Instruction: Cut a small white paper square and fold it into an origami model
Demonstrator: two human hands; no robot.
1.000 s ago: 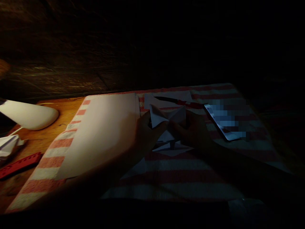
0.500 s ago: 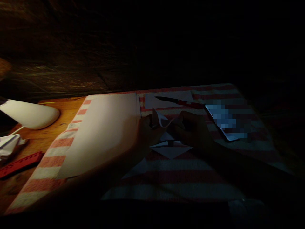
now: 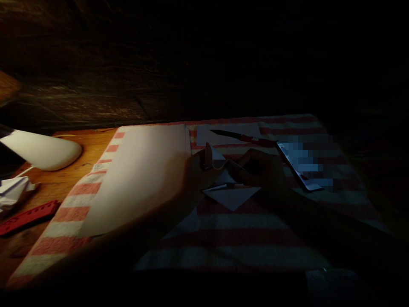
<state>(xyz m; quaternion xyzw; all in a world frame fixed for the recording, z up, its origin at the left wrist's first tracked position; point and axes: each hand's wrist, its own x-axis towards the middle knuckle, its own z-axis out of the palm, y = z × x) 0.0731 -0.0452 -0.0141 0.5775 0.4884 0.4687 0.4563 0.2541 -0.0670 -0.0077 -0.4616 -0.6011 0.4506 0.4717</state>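
Between my two hands is a piece of white folded paper [image 3: 231,199], its lower part a downward-pointing triangle and its upper part curled into flaps. My left hand [image 3: 198,170] is closed on its left side, under a raised flap. On the right side, my right hand [image 3: 260,166] pinches the paper, with the fingers bent and mostly in shadow. Beneath, a striped red and white towel [image 3: 236,236] covers the table. Beside my left forearm lies a stack of blank white paper [image 3: 140,170]. Another pale paper piece [image 3: 185,224] shows partly below my left wrist.
Beyond my hands, a knife [image 3: 243,136] lies across a small white sheet [image 3: 204,136]. To the right is a lit phone [image 3: 303,175]. At the left are a white lamp [image 3: 47,149], crumpled paper [image 3: 14,192] and a red perforated object [image 3: 28,217]. A dark wall rises behind.
Both hands keep their hold on the folded paper. The upper flap stands a little more open, and the view has shifted slightly.
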